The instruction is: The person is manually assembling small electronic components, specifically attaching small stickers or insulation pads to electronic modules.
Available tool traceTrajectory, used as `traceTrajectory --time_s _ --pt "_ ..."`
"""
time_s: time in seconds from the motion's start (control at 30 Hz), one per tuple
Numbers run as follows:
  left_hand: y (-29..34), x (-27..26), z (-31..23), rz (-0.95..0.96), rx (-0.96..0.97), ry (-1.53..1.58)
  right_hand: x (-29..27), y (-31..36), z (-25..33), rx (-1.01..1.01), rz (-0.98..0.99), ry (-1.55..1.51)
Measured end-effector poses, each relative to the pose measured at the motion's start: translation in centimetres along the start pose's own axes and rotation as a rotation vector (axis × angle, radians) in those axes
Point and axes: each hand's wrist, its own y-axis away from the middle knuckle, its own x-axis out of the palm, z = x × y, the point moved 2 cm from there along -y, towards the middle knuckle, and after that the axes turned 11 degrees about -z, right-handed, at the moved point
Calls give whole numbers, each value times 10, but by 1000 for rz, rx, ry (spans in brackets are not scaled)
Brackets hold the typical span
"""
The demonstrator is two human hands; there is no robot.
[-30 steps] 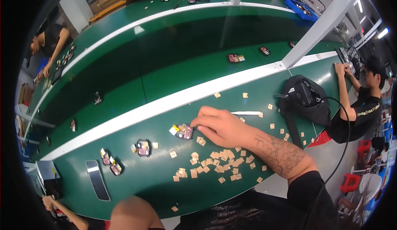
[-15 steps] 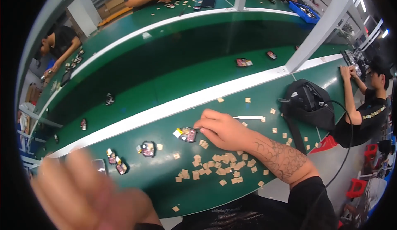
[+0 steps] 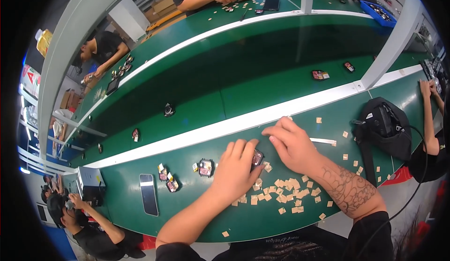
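My left hand [image 3: 236, 169] closes around a small black-cased circuit board [image 3: 258, 157], its palm down and the board partly covered by the fingers. Just right of it, my right hand [image 3: 293, 146] is held with thumb and forefinger close together; anything between the tips is too small to make out. Below both hands lies a loose spread of small beige square pieces [image 3: 286, 190]. To the left of my left hand sits another black-cased board [image 3: 205, 167], and farther left two more boards [image 3: 168, 179] lie close together.
A phone [image 3: 149, 194] lies at the left. On the right are a white strip [image 3: 323, 141] and a black bag [image 3: 384, 125] with a cable. Beyond a white rail [image 3: 234, 116], several boards rest on a green belt [image 3: 211, 97]. Other people work around the tables.
My left hand has come from the lower left onto the circuit board. My right fingers have left the board's edge and moved slightly away. The view has swung left, bringing the whole phone into sight.
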Motion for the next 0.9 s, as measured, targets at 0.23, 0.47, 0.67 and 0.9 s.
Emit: traceTrajectory --time_s 0.23,0.47,0.67,0.9 --pt "-39 -14 1 175 129 131 -12 -1 -3 -52 -191 -131" --pt "-210 68 -26 15 372 162 -15 17 23 -527 -114 -187" --pt "-289 159 -58 31 359 99 -12 15 21 -514 -194 -276" --pt "-237 95 -38 26 393 216 -23 11 18 -463 -244 -225"
